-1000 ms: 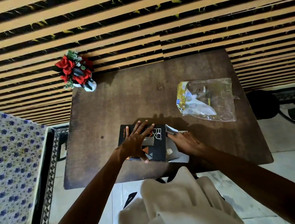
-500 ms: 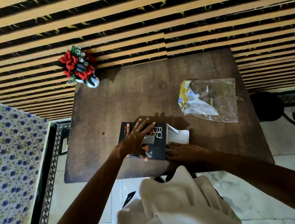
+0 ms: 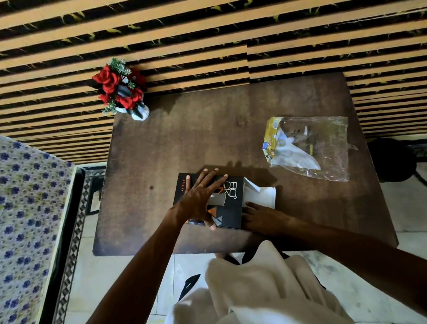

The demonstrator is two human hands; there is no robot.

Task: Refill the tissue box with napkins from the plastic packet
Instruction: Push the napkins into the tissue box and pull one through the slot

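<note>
Under spread left-hand fingers [image 3: 210, 179], black tissue box [image 3: 229, 205].

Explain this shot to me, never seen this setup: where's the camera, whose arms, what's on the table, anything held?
There is no machine here: a person wears one wide-angle camera on the head, looking down at their own bare arms. The left hand lies flat, fingers spread, on top of a black tissue box near the front edge of the brown table. The right hand rests at the box's right end, by its opened white flaps. Neither hand has a closed grip on anything. A mostly clear plastic packet lies apart, further back to the right. A vase of red flowers stands at the back left corner.
</note>
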